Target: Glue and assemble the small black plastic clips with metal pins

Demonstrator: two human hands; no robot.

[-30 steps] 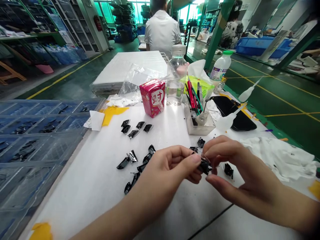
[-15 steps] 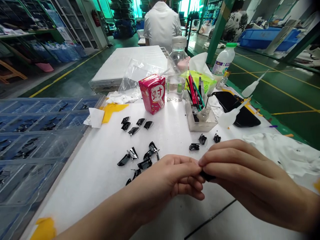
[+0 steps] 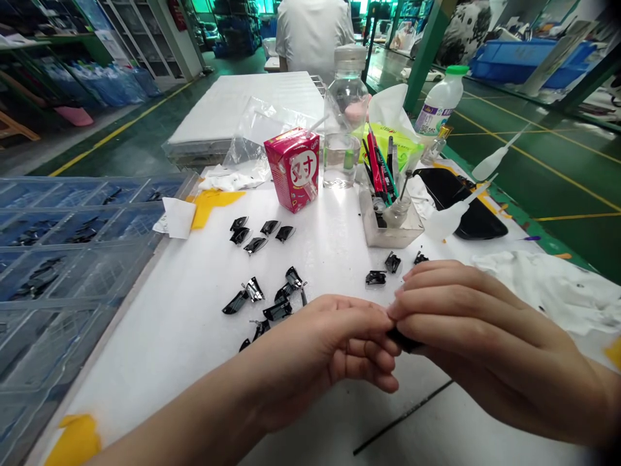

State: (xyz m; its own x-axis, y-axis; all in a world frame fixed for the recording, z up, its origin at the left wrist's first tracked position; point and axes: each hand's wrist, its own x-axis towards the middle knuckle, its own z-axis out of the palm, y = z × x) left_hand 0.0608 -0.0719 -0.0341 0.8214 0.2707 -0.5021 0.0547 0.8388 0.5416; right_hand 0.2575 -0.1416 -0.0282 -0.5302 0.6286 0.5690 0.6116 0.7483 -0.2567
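Observation:
A small black part (image 3: pixel 405 340) is pinched where my two hands meet, mostly hidden by the fingers. My left hand (image 3: pixel 347 343) holds its left end between thumb and fingertips. Over its top and right side are the closed fingers of my right hand (image 3: pixel 480 336). Left of my hands, several glossy black pieces (image 3: pixel 278 310) lie on the white table (image 3: pixel 184 362). Farther back sits a group of black pieces with clear edges (image 3: pixel 255 244). Just beyond my right hand are a few small black pieces (image 3: pixel 375 277).
Blue compartment trays (image 3: pixel 97 272) line the left. Behind stand a red drink box (image 3: pixel 294 169), a clear jar (image 3: pixel 339 158) and a tool holder (image 3: pixel 392 234). On the right are a dropper bottle (image 3: pixel 446 220), a black phone (image 3: pixel 478 217) and white cloth (image 3: pixel 557 281). A person (image 3: pixel 314 35) sits ahead.
The view has tilted slightly downward, so the table items appear higher. Both hands keep their hold on the black part, almost in the same pose.

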